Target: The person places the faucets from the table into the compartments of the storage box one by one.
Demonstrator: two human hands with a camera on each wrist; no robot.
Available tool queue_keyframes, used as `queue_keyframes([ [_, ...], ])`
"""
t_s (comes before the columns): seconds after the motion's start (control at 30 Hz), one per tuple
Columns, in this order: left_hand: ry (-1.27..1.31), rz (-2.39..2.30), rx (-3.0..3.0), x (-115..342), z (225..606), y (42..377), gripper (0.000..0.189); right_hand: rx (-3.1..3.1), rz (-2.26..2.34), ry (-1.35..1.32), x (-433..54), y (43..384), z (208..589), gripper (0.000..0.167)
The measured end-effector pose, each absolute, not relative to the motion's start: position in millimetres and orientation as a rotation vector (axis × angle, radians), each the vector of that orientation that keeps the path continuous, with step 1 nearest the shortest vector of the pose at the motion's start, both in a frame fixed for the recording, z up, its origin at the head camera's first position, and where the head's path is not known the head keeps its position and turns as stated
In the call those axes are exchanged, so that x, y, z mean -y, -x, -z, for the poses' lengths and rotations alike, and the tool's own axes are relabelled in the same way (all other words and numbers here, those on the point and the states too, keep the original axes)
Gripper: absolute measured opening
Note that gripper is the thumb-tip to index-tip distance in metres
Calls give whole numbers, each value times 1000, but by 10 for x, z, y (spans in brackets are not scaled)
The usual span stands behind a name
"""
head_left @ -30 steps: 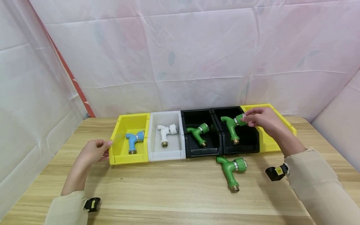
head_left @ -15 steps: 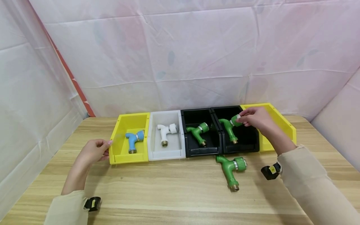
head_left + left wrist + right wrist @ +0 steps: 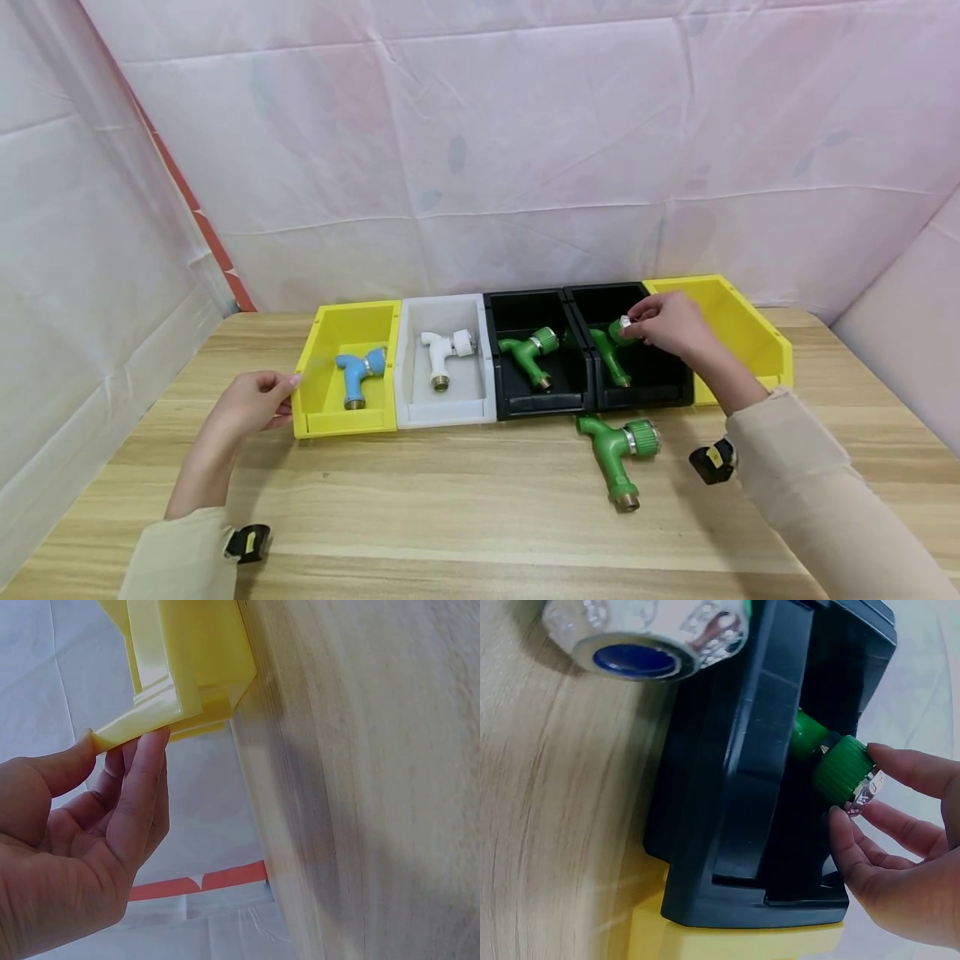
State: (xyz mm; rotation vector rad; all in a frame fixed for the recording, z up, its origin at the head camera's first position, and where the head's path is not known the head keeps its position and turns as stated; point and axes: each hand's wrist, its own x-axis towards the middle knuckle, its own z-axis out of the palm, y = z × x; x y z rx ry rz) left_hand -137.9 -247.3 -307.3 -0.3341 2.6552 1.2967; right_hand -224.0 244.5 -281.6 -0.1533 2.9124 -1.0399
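My right hand pinches the ribbed knob of a green faucet between thumb and fingers, inside the right black bin. In the right wrist view, the knob sits between the fingertips, and the bin wall hides most of the faucet's body. At the far left, my left hand grips the front left rim of a yellow bin, thumb on one side and fingers on the other. That bin holds a blue faucet. The left wrist view shows the pinched rim closely.
Between them stand a white bin with a white faucet and a black bin with a green faucet. Another yellow bin ends the row at right. One green faucet lies on the wooden table in front.
My right hand has moved left and slightly down with the green faucet, which now sits lower in the right black bin. My left hand has stayed on the yellow rim.
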Motion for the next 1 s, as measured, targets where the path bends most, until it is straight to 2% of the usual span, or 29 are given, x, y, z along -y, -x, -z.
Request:
queue_keyframes([
  [1.0,351,-1300,-2642,2483,3087,1390,36,-2863,1016,216,-2438,2234,2809,35],
])
